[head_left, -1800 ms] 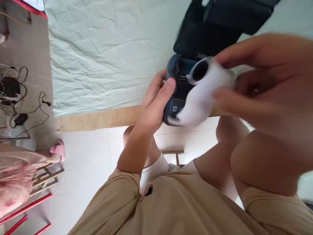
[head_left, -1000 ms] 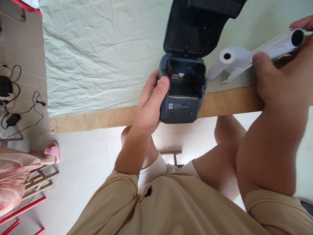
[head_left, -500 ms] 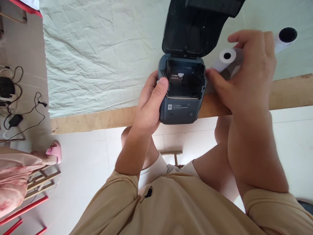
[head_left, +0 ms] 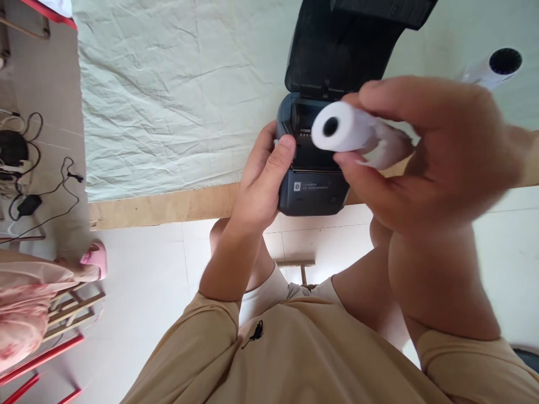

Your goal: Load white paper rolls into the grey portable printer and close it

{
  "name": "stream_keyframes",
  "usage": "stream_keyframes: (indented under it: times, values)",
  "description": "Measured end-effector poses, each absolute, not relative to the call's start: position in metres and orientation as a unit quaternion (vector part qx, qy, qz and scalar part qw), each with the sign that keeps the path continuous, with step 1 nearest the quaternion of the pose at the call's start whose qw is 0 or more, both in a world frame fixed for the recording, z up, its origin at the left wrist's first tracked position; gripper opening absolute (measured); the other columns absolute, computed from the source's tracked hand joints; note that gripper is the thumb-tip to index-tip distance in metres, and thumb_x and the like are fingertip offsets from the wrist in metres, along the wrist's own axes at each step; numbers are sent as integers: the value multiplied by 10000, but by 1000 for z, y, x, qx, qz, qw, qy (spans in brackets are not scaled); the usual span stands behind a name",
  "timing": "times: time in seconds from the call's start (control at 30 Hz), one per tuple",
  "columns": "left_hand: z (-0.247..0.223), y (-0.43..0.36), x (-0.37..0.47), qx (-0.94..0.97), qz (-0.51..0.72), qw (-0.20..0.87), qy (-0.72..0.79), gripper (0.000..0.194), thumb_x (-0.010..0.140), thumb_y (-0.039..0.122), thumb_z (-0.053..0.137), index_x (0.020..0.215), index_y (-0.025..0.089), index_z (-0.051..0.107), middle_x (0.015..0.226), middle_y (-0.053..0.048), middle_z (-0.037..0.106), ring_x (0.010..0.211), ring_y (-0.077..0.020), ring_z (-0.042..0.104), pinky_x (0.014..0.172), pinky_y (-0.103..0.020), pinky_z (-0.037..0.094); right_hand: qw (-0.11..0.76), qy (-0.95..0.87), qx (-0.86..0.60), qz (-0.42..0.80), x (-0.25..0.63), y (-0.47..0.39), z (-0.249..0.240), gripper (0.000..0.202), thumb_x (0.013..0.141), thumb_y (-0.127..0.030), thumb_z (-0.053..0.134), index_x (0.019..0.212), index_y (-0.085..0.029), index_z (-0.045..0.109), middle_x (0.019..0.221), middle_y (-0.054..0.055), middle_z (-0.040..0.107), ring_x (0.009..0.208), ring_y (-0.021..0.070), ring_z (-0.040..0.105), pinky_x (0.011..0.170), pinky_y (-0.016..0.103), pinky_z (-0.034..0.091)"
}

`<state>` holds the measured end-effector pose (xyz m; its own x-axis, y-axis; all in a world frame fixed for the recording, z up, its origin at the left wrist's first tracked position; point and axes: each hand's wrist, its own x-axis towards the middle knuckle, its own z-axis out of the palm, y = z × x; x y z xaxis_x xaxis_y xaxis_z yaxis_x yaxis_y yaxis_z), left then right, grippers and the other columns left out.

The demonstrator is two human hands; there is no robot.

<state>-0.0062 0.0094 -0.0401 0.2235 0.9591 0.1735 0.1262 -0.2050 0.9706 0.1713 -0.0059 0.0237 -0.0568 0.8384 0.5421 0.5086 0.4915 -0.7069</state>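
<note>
My left hand (head_left: 267, 174) grips the left side of a dark label printer (head_left: 311, 193) at the table's front edge, thumb on top. The printer's black lid (head_left: 337, 53) is swung up and back, baring the paper bay. Between the thumb and fingers of my right hand (head_left: 438, 151) is a white paper roll (head_left: 357, 132), its round end with a dark core hole turned toward the printer. The roll hangs over the right part of the bay and hides some of it. Part of the roll's far end is blurred behind my fingers.
Another white roll (head_left: 501, 64) with a wide dark core lies on the green cloth (head_left: 181, 101) beyond my right hand. The table's wooden edge (head_left: 164, 210) runs in front of me. At left are black cables (head_left: 31, 205) and a seated person in pink clothing (head_left: 29, 303).
My right hand has picked up the smaller paper roll from beside the printer and moved it left over the open bay. The printer has shifted slightly right in view.
</note>
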Motion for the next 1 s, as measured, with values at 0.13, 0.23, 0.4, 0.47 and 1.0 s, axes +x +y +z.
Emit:
stream_keyframes:
  times: [0.13,0.23,0.4,0.47,1.0]
  values:
    - [-33,7,-7,570,457,538,420,537,935,666,274,1256,299,500,1143,-34,663,1203,-228,649,915,-326,562,416,-763,-495,2,164,1,18,263,719,-80,662,929,-233,627,1003,-48,743,865,183,720,743,335,525]
    - [-27,5,-7,532,475,575,401,532,877,708,394,1194,308,544,1119,-37,672,1232,-256,624,922,-326,554,419,-767,-486,19,163,2,18,178,736,-55,628,792,-217,582,1000,-51,742,912,183,717,754,330,532]
    - [-23,6,-6,514,462,592,414,539,879,703,396,1176,280,549,1100,-48,655,1245,-266,601,956,-356,532,447,-762,-467,23,163,4,16,214,682,3,611,738,-200,571,861,-40,706,790,159,681,693,313,503]
    - [-23,6,-5,508,464,592,420,530,853,718,430,1142,292,559,1095,-41,664,1229,-265,608,947,-350,537,449,-756,-476,27,163,5,14,225,681,9,601,738,-207,569,787,-50,688,800,168,691,706,318,516]
    - [-20,3,-5,498,495,626,340,364,788,460,692,1094,304,569,940,15,622,917,-149,664,788,-283,536,465,-828,-306,69,169,-2,1,217,810,-459,615,777,-245,609,857,-5,672,846,205,638,752,429,427]
